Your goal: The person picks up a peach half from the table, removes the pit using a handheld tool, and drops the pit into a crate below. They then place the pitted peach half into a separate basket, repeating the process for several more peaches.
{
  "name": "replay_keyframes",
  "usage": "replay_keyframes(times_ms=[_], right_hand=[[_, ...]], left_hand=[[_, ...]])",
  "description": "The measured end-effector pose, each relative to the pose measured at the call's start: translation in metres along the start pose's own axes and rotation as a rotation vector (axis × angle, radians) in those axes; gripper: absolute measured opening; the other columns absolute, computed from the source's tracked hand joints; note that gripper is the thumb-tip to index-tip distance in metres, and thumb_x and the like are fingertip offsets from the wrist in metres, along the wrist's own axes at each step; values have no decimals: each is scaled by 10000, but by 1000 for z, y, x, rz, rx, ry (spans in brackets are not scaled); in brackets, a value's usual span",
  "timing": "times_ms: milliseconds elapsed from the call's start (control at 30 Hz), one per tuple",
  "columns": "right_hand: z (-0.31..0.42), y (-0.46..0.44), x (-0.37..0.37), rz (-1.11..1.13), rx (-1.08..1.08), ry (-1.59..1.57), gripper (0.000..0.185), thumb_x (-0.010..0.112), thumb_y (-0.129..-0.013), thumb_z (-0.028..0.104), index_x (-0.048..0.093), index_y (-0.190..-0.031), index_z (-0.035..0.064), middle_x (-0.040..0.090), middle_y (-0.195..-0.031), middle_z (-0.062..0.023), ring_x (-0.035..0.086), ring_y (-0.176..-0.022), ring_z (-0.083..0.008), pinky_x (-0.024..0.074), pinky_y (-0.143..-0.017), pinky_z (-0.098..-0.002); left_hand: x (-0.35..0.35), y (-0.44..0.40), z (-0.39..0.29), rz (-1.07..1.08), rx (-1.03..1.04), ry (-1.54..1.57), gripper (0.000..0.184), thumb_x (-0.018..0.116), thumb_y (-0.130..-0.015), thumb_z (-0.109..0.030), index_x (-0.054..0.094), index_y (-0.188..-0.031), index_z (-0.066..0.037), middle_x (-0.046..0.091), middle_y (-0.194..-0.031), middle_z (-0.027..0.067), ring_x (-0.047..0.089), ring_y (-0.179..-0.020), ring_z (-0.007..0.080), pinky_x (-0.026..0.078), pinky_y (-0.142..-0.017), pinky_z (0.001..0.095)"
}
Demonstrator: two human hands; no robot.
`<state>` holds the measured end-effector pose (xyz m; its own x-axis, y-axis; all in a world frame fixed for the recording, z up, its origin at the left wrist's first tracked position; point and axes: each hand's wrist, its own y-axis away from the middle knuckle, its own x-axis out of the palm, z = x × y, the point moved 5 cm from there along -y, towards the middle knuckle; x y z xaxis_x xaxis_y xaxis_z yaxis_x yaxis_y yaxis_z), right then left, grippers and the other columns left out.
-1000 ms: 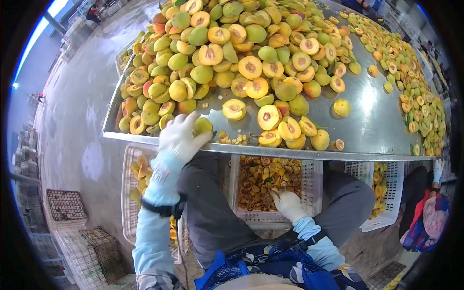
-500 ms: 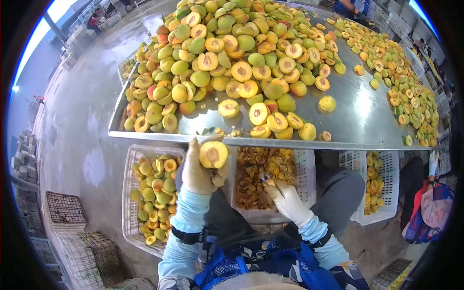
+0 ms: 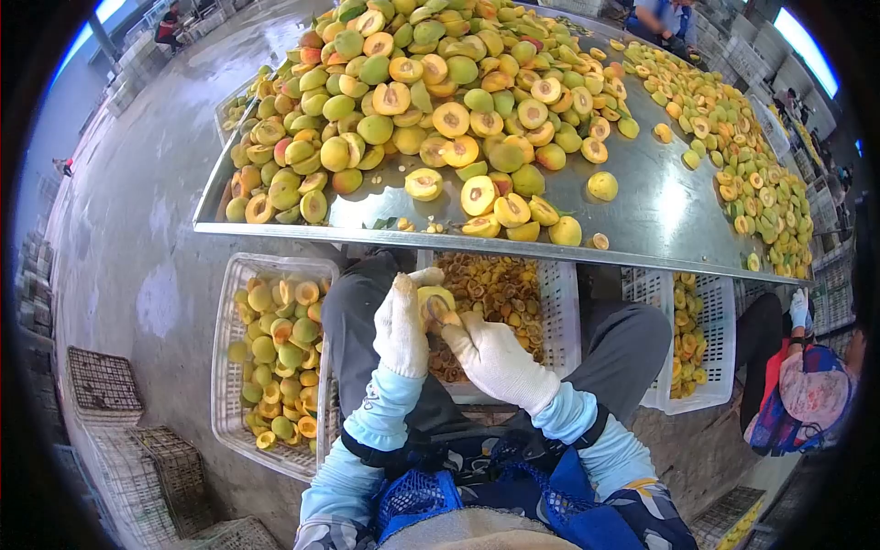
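My gloved left hand [image 3: 401,325] is closed around a yellow peach half [image 3: 434,298], held up over my lap just below the table edge. My gloved right hand [image 3: 502,363] meets it from the right, gripping a small tool whose metal tip showed earlier. The tip is now at the cut face, mostly hidden by fingers and fruit. Behind both hands stands a white crate [image 3: 561,316] of brown pits and scraps. Beyond it, a large heap of halved peaches [image 3: 440,101] lies on the metal table [image 3: 642,206], several loose halves near its front edge.
Left of my knee is a white crate [image 3: 226,367] of peach halves; another crate [image 3: 721,348] with fruit stands right. A second peach pile [image 3: 752,174] covers the table's right side. A co-worker [image 3: 807,394] sits at right. Stacked crates [image 3: 119,458] stand lower left.
My left hand has drawn the peach half down and toward me, off the table edge. My right hand has moved left and up, bringing the tool to the fruit. The view has shifted slightly.
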<state>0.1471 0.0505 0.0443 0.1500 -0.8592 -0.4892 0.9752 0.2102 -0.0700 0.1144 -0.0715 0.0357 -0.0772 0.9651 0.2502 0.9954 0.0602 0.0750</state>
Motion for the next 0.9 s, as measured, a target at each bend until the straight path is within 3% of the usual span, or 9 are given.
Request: replay_keyframes(times_ms=[133, 167, 200, 267, 333, 433, 567, 800, 900], right_hand=[[-6, -2, 9, 91, -45, -29, 284, 481, -956, 247, 566, -891, -16, 611, -763, -260, 604, -722, -442, 480, -596, -474], [-15, -2, 13, 126, 69, -131, 255, 480, -951, 224, 593, -944, -5, 615, -824, -271, 615, -772, -432, 494, -633, -459], [-27, -1, 19, 172, 94, -147, 265, 468, -963, 216, 604, -994, -10, 643, -827, -233, 648, -776, -340, 506, -689, -417], [-35, 8, 34, 309, 548, -754, 311, 442, -993, 241, 599, -1057, -20, 647, -846, -62, 588, -809, -158, 497, -752, -328], [-36, 13, 30, 338, 680, -588, 331, 453, -983, 308, 582, -956, 5, 560, -673, -37, 523, -550, -100, 436, -480, -238], [-52, 15, 28, 236, 631, -635, 439, 469, -950, 444, 555, -877, 19, 520, -630, -29, 486, -450, -115, 353, -375, -251], [-47, 13, 15, 416, 573, -410, 462, 470, -942, 488, 532, -878, 35, 497, -622, -26, 451, -436, -105, 328, -372, -239], [-50, 40, 31, 562, 769, -1286, 544, 519, -872, 586, 517, -970, 51, 363, -532, 14, 313, -369, -68, 252, -349, -235], [-40, 43, 26, 600, 617, -1448, 546, 515, -882, 590, 509, -877, 44, 358, -528, 30, 355, -420, -78, 277, -380, -210]], left_hand=[[-6, -3, 10, -64, 5, -109, 373, 408, -984, -270, 648, -929, 10, 605, -661, 27, 538, -627, 89, 447, -618, 242], [-6, -7, 9, 41, 354, -384, 280, 425, -976, -199, 621, -913, -9, 627, -702, 62, 578, -619, 117, 480, -564, 274], [-6, -7, 16, 8, 0, -273, 152, 478, -910, -98, 614, -909, -30, 618, -696, 73, 595, -613, 160, 495, -571, 285], [-16, -17, 34, 98, 513, -813, 247, 461, -964, -210, 625, -936, -27, 615, -695, 63, 598, -656, 139, 490, -583, 288], [-15, -25, 44, 347, -337, -380, 399, 507, -946, -387, 619, -1015, -11, 629, -766, 29, 575, -709, 117, 475, -681, 264], [-5, -17, 49, 164, 30, -181, 341, 524, -949, -294, 613, -1083, 7, 608, -808, 8, 542, -742, 86, 464, -709, 250], [3, -25, 52, 438, -301, -381, 325, 535, -944, -323, 652, -989, -23, 610, -786, 20, 543, -710, 83, 458, -669, 246], [15, -17, 49, 674, -456, -225, 285, 547, -930, -278, 665, -922, -19, 635, -817, 34, 572, -775, 111, 467, -702, 268], [12, -22, 27, 466, 730, -652, 239, 500, -908, -231, 650, -909, -45, 636, -884, 53, 611, -825, 163, 486, -749, 290]])
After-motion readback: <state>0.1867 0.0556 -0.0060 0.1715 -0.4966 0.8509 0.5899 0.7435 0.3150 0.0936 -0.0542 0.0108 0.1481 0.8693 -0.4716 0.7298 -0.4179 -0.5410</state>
